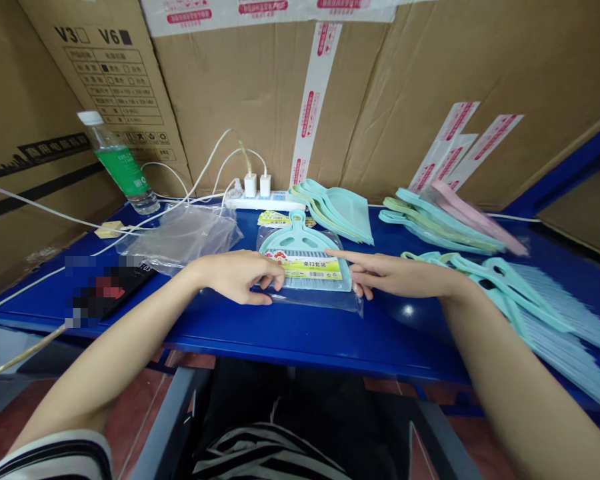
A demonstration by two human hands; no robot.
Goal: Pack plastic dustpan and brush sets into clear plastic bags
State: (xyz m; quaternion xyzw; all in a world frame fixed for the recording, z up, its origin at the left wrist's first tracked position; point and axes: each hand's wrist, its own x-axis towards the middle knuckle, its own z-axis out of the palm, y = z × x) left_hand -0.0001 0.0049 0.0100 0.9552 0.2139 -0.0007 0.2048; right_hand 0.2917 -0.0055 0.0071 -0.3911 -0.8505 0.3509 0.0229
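Observation:
A light-blue dustpan (pixel 297 237) with a small brush (pixel 310 285) lies inside a clear plastic bag (pixel 325 301) in front of me. A yellow-green label card (pixel 313 265) sits across the brush bristles. My left hand (pixel 243 275) rests at the bag's left side, its fingers curled in against the plastic. From the right, my right hand (pixel 387 273) reaches over with its index finger stretched out to the label's upper corner. The other right fingers bend loosely by the bag's right edge; their contact with it is partly hidden.
Stacked dustpans (pixel 340 207) stand behind, near more label cards (pixel 275 219) and a power strip (pixel 275 200). Further dustpans (pixel 445 223) and brushes (pixel 545 313) lie at right. Left are empty plastic bags (pixel 185 233), a water bottle (pixel 123 170), a phone (pixel 113 290) and cables.

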